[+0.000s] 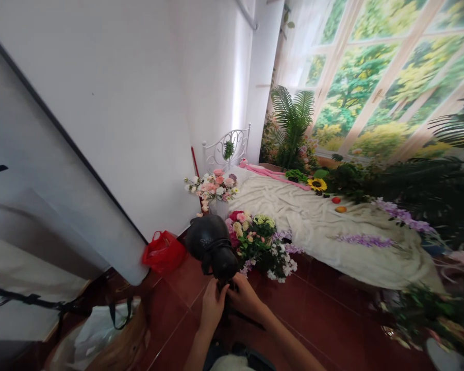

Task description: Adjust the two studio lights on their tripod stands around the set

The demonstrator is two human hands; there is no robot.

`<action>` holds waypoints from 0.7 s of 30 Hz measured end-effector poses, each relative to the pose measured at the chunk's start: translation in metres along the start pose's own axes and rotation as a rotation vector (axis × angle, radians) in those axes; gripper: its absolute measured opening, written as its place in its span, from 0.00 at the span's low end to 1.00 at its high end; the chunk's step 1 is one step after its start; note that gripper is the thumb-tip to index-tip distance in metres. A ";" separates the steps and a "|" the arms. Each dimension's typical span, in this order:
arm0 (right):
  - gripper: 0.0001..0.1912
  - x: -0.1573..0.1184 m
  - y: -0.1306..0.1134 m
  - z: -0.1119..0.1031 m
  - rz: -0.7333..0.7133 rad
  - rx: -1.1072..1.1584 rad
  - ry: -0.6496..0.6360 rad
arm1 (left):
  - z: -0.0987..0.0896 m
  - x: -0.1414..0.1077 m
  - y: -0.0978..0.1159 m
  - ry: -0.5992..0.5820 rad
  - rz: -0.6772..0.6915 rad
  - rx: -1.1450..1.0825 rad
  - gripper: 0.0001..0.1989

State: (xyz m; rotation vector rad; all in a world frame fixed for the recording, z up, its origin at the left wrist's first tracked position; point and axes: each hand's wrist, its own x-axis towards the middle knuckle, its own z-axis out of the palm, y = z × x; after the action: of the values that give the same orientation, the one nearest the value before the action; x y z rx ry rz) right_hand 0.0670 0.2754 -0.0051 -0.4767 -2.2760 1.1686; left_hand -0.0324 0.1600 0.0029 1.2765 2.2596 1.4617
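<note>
A black studio light (211,245) with a rounded front and a cable wrapped round its body is in the middle of the head view, close before me. Both hands meet just below it, where it joins a dark stand. My left hand (213,299) is closed there, its thumb and fingers pressed on the mount. From the other side my right hand (244,294) is closed on the same mount, thumb near my left thumb. The light's body partly hides the fingertips and the mount itself.
A bed with a cream blanket (313,216) holds artificial flowers. Bouquets (259,237) stand beyond the light. A red bag (164,252) sits by the wall, a tan bag (127,335) at lower left. A large white panel (58,144) leans on the left.
</note>
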 end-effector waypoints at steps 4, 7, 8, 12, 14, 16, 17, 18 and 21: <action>0.14 -0.001 -0.008 -0.001 -0.030 -0.008 -0.041 | 0.001 0.000 -0.004 0.036 0.050 0.024 0.19; 0.17 0.001 -0.020 -0.007 -0.079 -0.015 -0.038 | -0.003 0.002 0.000 0.047 0.068 0.033 0.19; 0.18 0.002 -0.025 -0.010 -0.081 -0.014 -0.033 | -0.006 0.005 0.004 0.055 0.074 0.033 0.18; 0.16 0.011 -0.052 -0.025 -0.054 -0.064 -0.013 | -0.024 0.019 0.034 0.075 0.115 0.001 0.15; 0.16 0.018 -0.070 -0.037 -0.061 -0.109 0.002 | -0.037 0.029 0.055 0.092 0.146 -0.006 0.14; 0.16 0.026 -0.091 -0.051 -0.078 -0.146 0.022 | -0.049 0.041 0.077 0.133 0.190 -0.003 0.14; 0.17 0.031 -0.102 -0.058 -0.089 -0.162 0.032 | -0.055 0.047 0.089 0.143 0.215 -0.009 0.14; 0.17 0.035 -0.112 -0.065 -0.104 -0.174 0.041 | -0.061 0.053 0.100 0.151 0.239 -0.024 0.15; 0.18 0.049 -0.142 -0.085 -0.151 -0.165 0.071 | -0.076 0.070 0.129 0.152 0.284 -0.101 0.17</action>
State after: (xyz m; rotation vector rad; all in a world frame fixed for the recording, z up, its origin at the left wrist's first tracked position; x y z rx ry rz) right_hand 0.0690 0.2751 0.1679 -0.3936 -2.3131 0.8812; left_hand -0.0434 0.1800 0.1667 1.5542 2.1272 1.8005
